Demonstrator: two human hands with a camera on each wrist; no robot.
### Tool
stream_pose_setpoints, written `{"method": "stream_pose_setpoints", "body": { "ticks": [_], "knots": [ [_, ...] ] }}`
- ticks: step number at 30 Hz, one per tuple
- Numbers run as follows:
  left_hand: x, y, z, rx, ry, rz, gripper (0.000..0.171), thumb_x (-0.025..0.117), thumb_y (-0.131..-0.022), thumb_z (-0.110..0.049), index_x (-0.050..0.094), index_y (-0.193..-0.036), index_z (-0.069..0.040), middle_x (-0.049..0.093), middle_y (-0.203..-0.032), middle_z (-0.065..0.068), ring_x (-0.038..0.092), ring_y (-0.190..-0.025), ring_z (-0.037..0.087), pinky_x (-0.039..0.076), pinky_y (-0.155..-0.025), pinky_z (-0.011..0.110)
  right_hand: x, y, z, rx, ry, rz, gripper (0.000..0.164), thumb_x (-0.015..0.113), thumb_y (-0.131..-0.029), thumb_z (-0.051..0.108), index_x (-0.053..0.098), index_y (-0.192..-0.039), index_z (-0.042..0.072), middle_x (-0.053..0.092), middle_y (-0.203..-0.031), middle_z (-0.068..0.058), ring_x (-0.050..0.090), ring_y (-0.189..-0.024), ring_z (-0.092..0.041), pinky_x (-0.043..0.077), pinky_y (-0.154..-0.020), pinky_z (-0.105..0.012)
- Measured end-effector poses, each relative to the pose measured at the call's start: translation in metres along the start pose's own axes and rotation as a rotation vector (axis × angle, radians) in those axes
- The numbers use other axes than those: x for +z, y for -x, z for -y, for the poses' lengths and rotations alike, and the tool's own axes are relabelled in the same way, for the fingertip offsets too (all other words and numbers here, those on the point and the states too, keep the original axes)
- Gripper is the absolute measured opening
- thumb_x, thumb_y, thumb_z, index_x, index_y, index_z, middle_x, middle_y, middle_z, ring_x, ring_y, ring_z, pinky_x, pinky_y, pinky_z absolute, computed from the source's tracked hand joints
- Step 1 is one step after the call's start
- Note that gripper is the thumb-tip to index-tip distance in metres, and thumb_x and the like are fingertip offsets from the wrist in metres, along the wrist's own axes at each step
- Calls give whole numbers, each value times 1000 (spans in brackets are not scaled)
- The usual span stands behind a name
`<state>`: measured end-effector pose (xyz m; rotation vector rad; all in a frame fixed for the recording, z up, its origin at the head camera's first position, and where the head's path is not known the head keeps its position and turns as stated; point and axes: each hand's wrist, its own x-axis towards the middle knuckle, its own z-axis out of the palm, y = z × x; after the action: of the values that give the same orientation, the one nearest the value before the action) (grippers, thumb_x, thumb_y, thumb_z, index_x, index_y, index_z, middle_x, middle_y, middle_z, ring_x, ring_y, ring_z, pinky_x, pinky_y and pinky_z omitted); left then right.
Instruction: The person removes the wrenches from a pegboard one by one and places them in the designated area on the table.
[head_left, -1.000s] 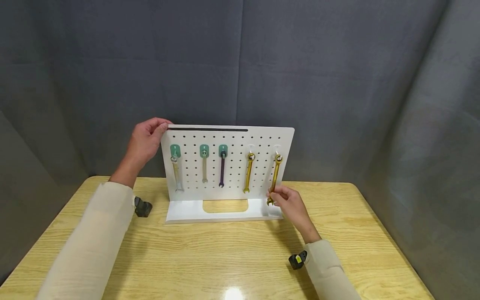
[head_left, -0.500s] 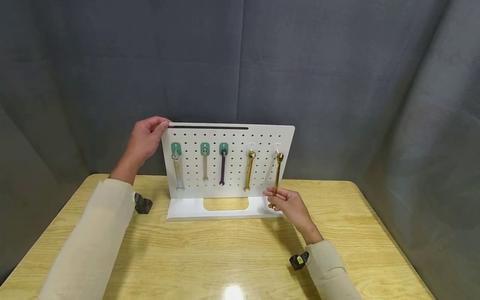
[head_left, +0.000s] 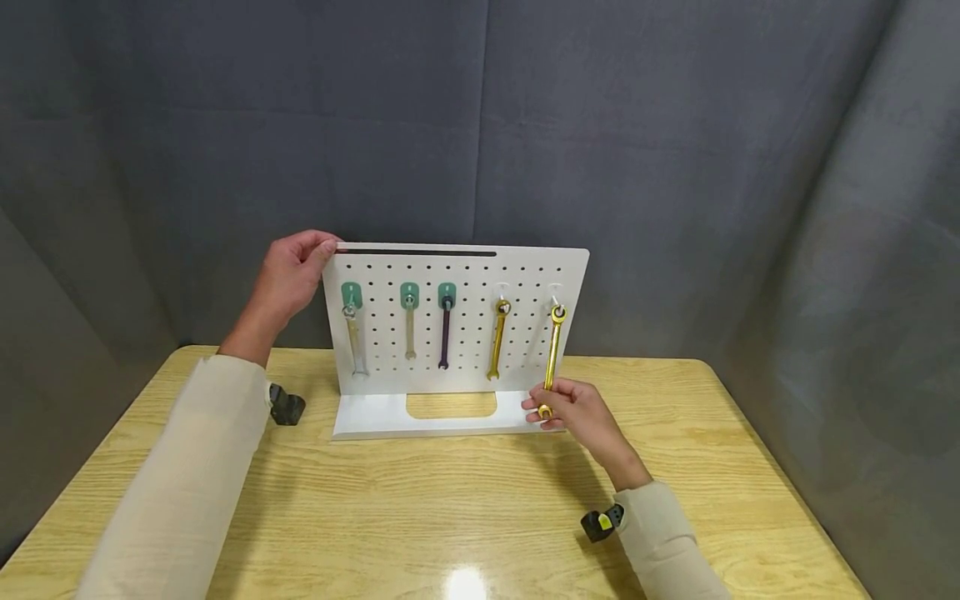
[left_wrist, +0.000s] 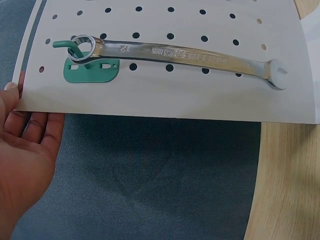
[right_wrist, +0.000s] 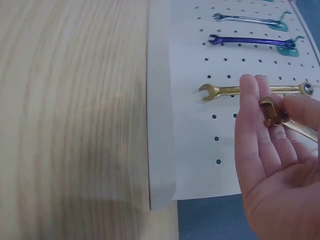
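A white pegboard stands upright on its base. My left hand pinches its upper left corner, thumb in front and fingers behind. My right hand holds a gold combination wrench near its lower, open end, thumb against the shaft. The wrench's ring end is at the clear hook on the far right; whether it is on the hook I cannot tell. A second gold wrench hangs just left of it.
On green hooks hang a large silver wrench, a smaller silver wrench and a purple wrench. Beneath is a wooden table, and a dark grey curtain stands behind the board.
The right hand has drawn the gold wrench's lower end slightly toward me, away from the board, and the wrench has turned a little. The left hand keeps its grip on the corner.
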<state>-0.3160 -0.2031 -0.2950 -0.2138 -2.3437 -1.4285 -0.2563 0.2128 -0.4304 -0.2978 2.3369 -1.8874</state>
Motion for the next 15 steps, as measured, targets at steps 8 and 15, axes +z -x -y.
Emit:
{"method": "stream_pose_setpoints", "body": {
  "ticks": [8,15],
  "knots": [
    [2,1,3,-5,-11,3,35,54,-110,-28,67,-124,1,66,-113,18,54,-92,22,42,-75,29,-3,17,1,27,-165,37,30,61,-105,13,62,-124,-11,70,-117,-22,73,-101,-27,57,-87,-38],
    [2,0,4,4,-11,-8,35,53,-110,-28,67,-121,2,66,-111,18,56,-92,21,43,-76,28,-6,25,6,10,-184,61,33,61,-102,6,58,-131,-10,66,-124,-27,70,-108,-31,54,-92,-40]
  ]
}}
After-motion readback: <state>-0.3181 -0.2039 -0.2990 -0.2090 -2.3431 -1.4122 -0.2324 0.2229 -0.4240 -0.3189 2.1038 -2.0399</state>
